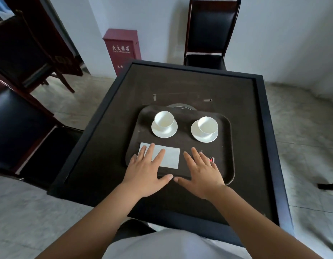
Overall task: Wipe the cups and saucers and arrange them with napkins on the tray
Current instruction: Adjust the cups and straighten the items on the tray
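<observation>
A dark brown tray (pixel 226 146) lies on the square table. Two white cups stand upright on white saucers at its far side: the left cup (pixel 164 119) on its saucer (pixel 164 132), the right cup (pixel 207 126) on its saucer (pixel 205 137). A white napkin (pixel 170 156) lies flat at the tray's near left. My left hand (pixel 147 170) rests flat on the napkin's left part, fingers spread. My right hand (pixel 201 171) lies flat on the tray's near right, fingers apart, over a small red and black item (pixel 212 159) that is mostly hidden.
The dark table (pixel 199 86) has a raised black rim. A round dark disc (pixel 181 107) peeks out behind the tray. Chairs stand at the far side (pixel 210 34) and at the left (pixel 16 113). A red cabinet (pixel 122 49) stands by the wall.
</observation>
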Demonstrator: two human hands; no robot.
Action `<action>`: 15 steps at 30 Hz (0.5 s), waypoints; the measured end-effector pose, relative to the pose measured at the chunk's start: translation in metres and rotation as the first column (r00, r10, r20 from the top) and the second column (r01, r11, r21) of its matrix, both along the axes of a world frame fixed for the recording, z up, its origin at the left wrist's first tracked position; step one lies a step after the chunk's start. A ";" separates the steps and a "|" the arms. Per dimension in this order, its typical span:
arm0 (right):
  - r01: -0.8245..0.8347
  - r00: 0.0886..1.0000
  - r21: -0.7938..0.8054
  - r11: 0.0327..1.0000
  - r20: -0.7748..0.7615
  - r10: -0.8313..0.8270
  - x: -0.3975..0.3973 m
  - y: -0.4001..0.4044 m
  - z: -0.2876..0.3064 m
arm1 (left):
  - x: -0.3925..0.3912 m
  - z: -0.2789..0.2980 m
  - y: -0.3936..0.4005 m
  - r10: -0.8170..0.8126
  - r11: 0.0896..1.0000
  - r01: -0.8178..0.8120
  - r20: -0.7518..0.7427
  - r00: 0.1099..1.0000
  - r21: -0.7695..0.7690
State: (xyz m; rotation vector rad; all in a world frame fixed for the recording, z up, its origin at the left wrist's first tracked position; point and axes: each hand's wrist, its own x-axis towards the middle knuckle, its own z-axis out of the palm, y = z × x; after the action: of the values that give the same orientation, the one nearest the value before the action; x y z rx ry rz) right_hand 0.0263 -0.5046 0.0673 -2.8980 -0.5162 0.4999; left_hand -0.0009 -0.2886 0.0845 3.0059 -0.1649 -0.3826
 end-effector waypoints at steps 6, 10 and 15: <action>0.125 0.992 -0.033 0.992 -0.023 -0.126 0.022 0.061 -0.014 | 0.039 -0.011 0.061 -0.093 0.996 0.093 -0.024 0.995 -0.017; 0.183 0.983 -0.038 0.982 -0.027 -0.184 0.032 0.089 -0.016 | 0.063 -0.013 0.088 -0.140 0.990 0.138 -0.062 0.988 -0.024; 0.203 0.976 -0.068 0.977 -0.066 -0.207 0.050 0.102 -0.010 | 0.088 -0.013 0.097 -0.156 0.987 0.151 -0.082 0.984 -0.061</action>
State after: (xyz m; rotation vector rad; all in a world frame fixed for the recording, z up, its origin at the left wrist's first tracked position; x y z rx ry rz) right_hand 0.0764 -0.4025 0.0570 -2.9325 -0.1910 0.5962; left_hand 0.0867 -0.1918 0.0718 2.9248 -0.3949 -0.5124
